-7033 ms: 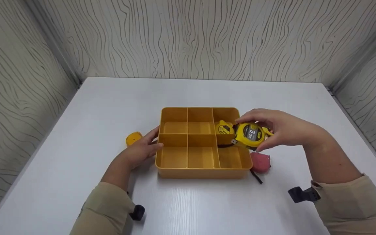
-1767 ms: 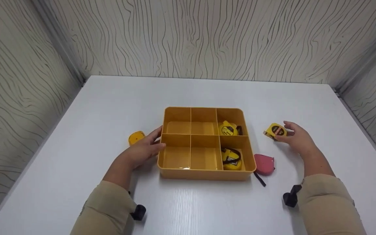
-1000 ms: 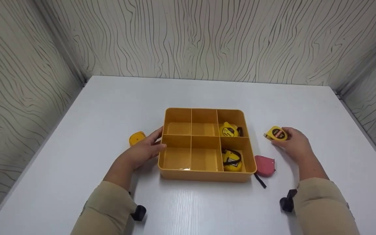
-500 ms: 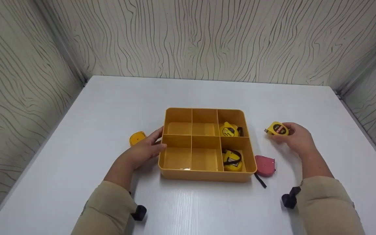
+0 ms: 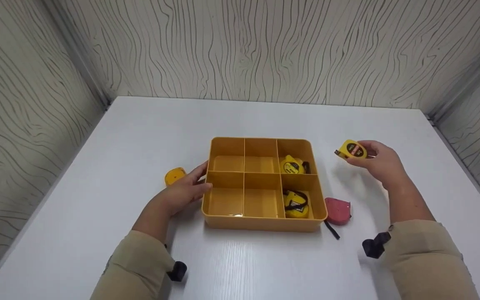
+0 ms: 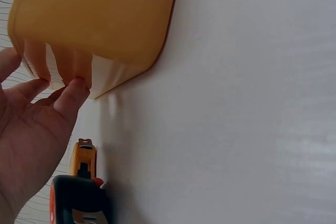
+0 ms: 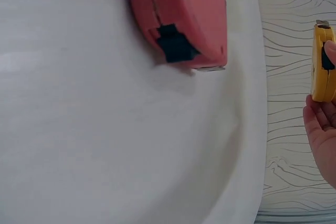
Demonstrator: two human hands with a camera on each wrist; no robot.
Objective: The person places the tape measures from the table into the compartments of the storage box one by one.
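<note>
My right hand (image 5: 383, 160) pinches a small yellow tape measure (image 5: 353, 150) with a dark round label, its metal tab pointing left. It is held off the table, right of the mustard-yellow divided box (image 5: 261, 225); in the right wrist view this tape measure (image 7: 318, 66) shows against the patterned wall. My left hand (image 5: 181, 191) holds the box's left side, thumb over the rim and fingertips on the outer wall. Inside the box, one yellow tape measure (image 5: 292, 166) lies in the back right compartment. Another with a black strap (image 5: 297, 208) lies in the front right one.
A pink tape measure (image 5: 338, 211) with a black strap lies by the box's front right corner. An orange tape measure (image 5: 175, 176) sits behind my left hand. A dark green and orange tape measure (image 6: 79, 200), seen in the left wrist view, lies near that wrist.
Since the oldest frame, the larger yellow tape measure went from my right hand into the front right compartment. My right hand then took the small tape measure and raised it. My left hand stays put.
</note>
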